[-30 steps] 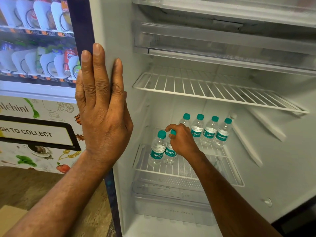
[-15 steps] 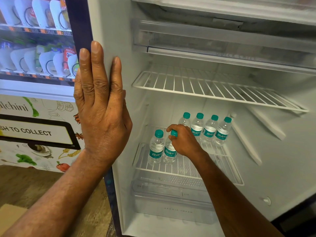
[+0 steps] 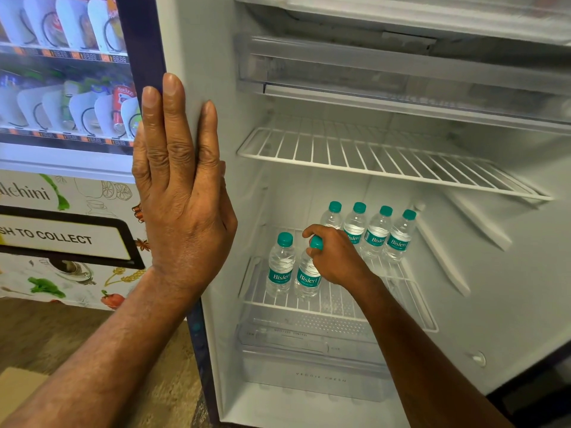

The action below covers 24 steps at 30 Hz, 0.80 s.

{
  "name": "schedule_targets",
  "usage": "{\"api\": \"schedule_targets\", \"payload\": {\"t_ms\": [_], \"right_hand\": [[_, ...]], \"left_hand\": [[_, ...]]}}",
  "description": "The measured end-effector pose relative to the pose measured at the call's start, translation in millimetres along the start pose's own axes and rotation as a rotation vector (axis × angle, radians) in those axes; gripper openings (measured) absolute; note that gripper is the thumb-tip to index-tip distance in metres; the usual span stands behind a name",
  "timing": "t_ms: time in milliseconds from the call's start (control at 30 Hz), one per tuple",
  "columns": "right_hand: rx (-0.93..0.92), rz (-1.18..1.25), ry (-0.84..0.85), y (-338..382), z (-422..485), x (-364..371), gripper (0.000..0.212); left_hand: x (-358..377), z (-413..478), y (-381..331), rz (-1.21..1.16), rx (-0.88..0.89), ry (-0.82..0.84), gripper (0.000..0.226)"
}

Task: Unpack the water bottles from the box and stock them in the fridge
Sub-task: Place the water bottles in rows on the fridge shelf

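Hardly moved in the last second. Kept left hand [image 3: 182, 193] flat on the fridge edge [image 3: 197, 50], fingers straight, holding nothing. Just beside the first front bottle [image 3: 279, 268], stood second bottle [image 3: 307, 279] on the low shelf [image 3: 343, 301]. Kept right hand [image 3: 338, 257] curled round its cap, not let go yet. Four bottles [image 3: 375, 236] behind.

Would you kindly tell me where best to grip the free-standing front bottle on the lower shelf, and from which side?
Probably by the shoulder just under the cap of the front-left bottle, fingers coming from the open front: it stands upright, and the held bottle in the right hand crowds its right side.
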State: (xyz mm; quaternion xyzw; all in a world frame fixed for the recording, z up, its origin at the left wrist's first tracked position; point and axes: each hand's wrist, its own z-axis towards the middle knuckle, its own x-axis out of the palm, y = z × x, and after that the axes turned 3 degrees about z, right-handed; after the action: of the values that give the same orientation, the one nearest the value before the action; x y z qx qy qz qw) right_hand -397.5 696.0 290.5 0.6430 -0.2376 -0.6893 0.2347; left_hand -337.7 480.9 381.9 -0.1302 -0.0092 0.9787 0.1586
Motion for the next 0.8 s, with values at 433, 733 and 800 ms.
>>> {"api": "schedule_targets", "payload": {"t_ms": [433, 733, 800], "right_hand": [[-0.019, -0.011, 0.06, -6.9, 0.6, -3.6, 0.045], [-0.045, -0.006, 0.066, -14.4, 2.5, -2.2, 0.042], [-0.05, -0.006, 0.061, -15.7, 3.7, -1.8, 0.041]], "left_hand": [[0.4, 0.5, 0.0, -0.007, 0.006, 0.005, 0.05], [0.3, 0.2, 0.4, -0.014, 0.007, 0.01, 0.05], [0.2, 0.2, 0.1, -0.012, 0.006, 0.008, 0.05]]}}
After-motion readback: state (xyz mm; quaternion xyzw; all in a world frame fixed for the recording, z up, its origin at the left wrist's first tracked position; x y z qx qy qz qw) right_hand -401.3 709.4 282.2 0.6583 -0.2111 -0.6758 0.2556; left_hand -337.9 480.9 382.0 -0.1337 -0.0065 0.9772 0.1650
